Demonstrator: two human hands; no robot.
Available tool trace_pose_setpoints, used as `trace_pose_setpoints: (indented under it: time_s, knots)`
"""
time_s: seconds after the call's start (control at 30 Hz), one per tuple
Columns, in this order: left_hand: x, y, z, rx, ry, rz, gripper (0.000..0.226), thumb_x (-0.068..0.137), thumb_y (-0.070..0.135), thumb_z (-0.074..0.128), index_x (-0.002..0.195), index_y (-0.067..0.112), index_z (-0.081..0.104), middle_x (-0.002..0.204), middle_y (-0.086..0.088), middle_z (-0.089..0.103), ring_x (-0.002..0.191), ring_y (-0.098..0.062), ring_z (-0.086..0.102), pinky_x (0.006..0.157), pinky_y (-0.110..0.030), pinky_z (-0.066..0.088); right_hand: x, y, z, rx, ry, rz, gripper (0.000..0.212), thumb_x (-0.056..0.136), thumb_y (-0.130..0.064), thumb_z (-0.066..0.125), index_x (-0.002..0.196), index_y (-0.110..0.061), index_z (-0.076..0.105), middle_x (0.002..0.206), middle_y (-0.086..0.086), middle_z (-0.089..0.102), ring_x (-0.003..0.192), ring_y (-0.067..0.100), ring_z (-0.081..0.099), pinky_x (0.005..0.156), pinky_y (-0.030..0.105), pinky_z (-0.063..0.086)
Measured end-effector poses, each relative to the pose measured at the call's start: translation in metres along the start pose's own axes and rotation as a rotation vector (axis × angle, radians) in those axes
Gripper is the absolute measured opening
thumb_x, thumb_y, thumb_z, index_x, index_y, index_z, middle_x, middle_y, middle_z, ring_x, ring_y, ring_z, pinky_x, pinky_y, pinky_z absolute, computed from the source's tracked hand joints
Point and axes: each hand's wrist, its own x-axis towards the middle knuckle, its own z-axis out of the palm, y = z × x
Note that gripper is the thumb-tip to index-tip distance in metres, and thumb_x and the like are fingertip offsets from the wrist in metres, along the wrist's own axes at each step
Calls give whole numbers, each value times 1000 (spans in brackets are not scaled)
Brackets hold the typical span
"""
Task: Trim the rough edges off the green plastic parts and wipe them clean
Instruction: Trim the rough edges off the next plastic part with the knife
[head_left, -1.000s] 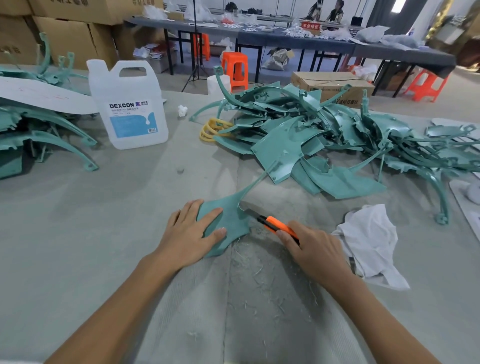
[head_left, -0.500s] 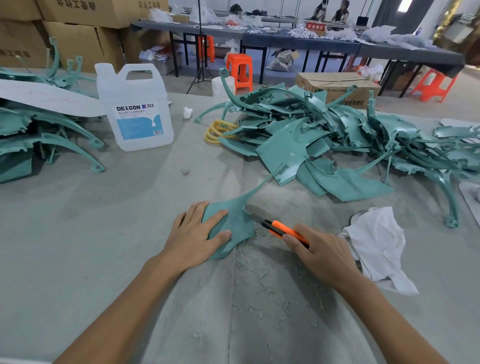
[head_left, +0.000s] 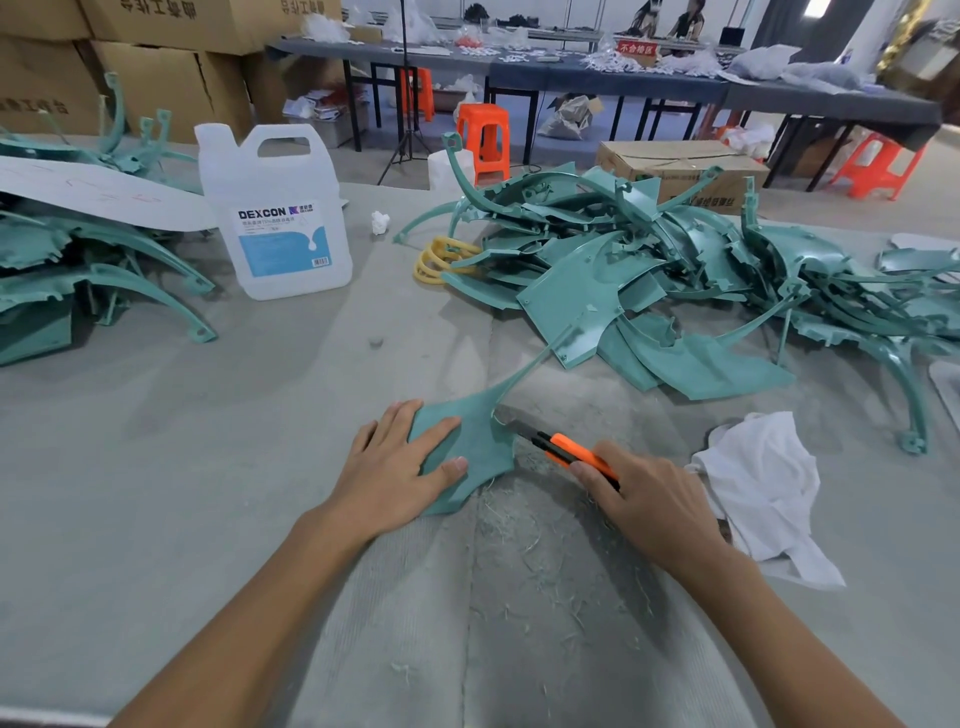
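Little has moved over the last second: both hands stay in place and the blade is still at the part's right edge. At the left edge of the frame lies a heap of green plastic parts under a white sheet, with cardboard boxes printed in upside-down Chinese characters behind it. Right of the heap stands a white plastic jug labelled "DEXCON" above a blue panel with small print too fine to read. At centre, on the grey table, the left hand presses flat, fingers straight, on a green part with a long thin stem reaching up and right. The right hand is clenched round an orange utility knife, its blade touching that part's edge. Pale shavings litter the table below. A larger green pile fills the upper right, a crumpled white cloth lies beside the right hand, and a red sign with Chinese characters stands far back.
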Motion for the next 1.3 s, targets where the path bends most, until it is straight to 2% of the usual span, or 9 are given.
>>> trace_pose_setpoints:
  time_s: [0.1, 0.27, 0.37, 0.53, 0.7, 0.83, 1.03, 1.13, 1.3]
  knots:
    - [-1, 0, 0, -1, 5, 1, 76, 86, 79, 12, 154, 47, 22, 164, 3, 9, 152, -15, 0, 122, -43, 6, -1, 2, 0, 24, 3, -25, 42, 97, -68, 31, 90, -30, 47, 62, -12, 48, 55, 9, 50, 51, 30, 36]
    - [0, 0, 0, -1, 16, 4, 80, 82, 81, 7, 153, 47, 24, 163, 4, 11, 150, -12, 1, 122, -42, 7, -3, -2, 0, 16, 32, -19, 44, 96, -69, 31, 94, -30, 51, 64, -11, 51, 53, 7, 49, 51, 29, 42]
    - [-1, 1, 1, -3, 15, 3, 80, 82, 81, 8, 153, 47, 23, 163, 4, 10, 150, -13, 1, 122, -42, 7, -6, 1, -4, 51, 9, -42, 51, 90, -74, 23, 91, -30, 50, 62, -11, 51, 53, 7, 48, 49, 28, 34]
    - [-2, 2, 0, -17, 24, 7, 80, 83, 80, 9, 154, 46, 24, 163, 4, 11, 150, -11, 2, 121, -40, 6, -10, 2, -6, 57, 77, -43, 33, 98, -57, 50, 88, -26, 56, 57, -14, 42, 47, 7, 42, 47, 29, 34]
    - [-2, 1, 0, -19, 35, 8, 80, 83, 79, 9, 153, 46, 25, 163, 4, 11, 150, -11, 2, 121, -40, 7, -17, 13, -9, 128, -9, -138, 31, 97, -53, 56, 79, -29, 47, 62, -11, 44, 51, 6, 40, 51, 29, 30]
    - [-2, 1, 1, -18, 35, 11, 80, 83, 79, 8, 154, 45, 25, 163, 3, 11, 150, -12, 2, 121, -40, 7, -18, 12, -11, 61, -47, -139, 27, 99, -53, 53, 84, -33, 42, 69, -12, 43, 59, 11, 41, 57, 35, 40]
    - [-2, 1, -1, -24, 41, 4, 82, 81, 80, 8, 154, 45, 26, 163, 3, 13, 150, -13, 3, 122, -41, 9, -23, 4, -13, 40, 73, -101, 31, 96, -50, 59, 87, -21, 62, 71, -11, 44, 57, 20, 50, 50, 40, 46]
    - [-2, 2, -1, -16, 36, 7, 82, 81, 80, 7, 154, 46, 25, 163, 3, 12, 151, -13, 3, 122, -41, 9, -22, 6, -14, 35, 7, -130, 30, 98, -51, 55, 94, -22, 63, 78, -12, 50, 64, 21, 57, 57, 41, 48]
    - [-3, 3, -3, -22, 37, 5, 75, 87, 76, 15, 154, 44, 27, 164, 2, 12, 151, -13, 3, 122, -40, 8, -21, 3, -10, 19, 144, -157, 28, 92, -46, 66, 81, -21, 60, 66, -13, 40, 48, 17, 41, 43, 28, 29]
